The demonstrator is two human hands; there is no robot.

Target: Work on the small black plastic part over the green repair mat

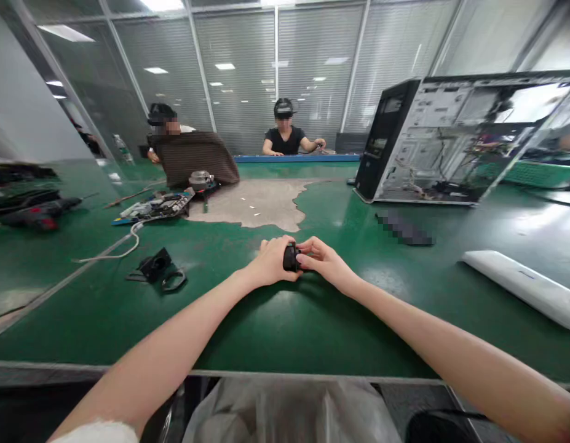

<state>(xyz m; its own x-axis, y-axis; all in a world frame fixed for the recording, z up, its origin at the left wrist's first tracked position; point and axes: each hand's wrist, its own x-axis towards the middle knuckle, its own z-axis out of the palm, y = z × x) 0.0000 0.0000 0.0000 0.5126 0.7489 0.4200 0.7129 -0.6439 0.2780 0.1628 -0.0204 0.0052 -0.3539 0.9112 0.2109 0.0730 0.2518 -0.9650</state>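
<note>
Both my hands meet over the middle of the green table [312, 320]. My left hand [272, 261] is curled round a small black part [291, 258], and my right hand [322, 259] pinches the same part from the other side. The part is too small to name. Both forearms rest low over the table top.
An open computer case [451, 141] stands at the back right, a white panel [524, 286] lies at the right. Black parts [158, 269] and a white cable [123, 246] lie to the left, a circuit board [155, 206] and power drill [35, 215] farther back. Two people sit across the table.
</note>
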